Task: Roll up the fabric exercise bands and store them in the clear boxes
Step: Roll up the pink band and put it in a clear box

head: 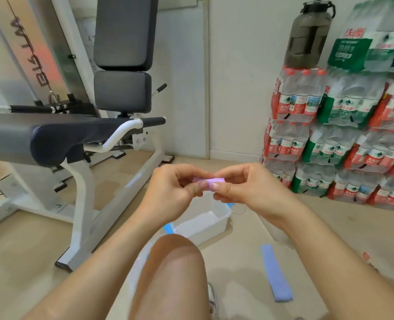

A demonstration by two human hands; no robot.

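Pale wood floor (306, 227) is carrying a clear plastic box (205, 224) and a flat, soft blue band (276, 277) lying well apart from it. Above the box, the left hand (173, 192) and right hand (244, 185) are both pinching a small, tightly rolled lilac band (211, 180), thumbs pressing together, fingers curling over it.
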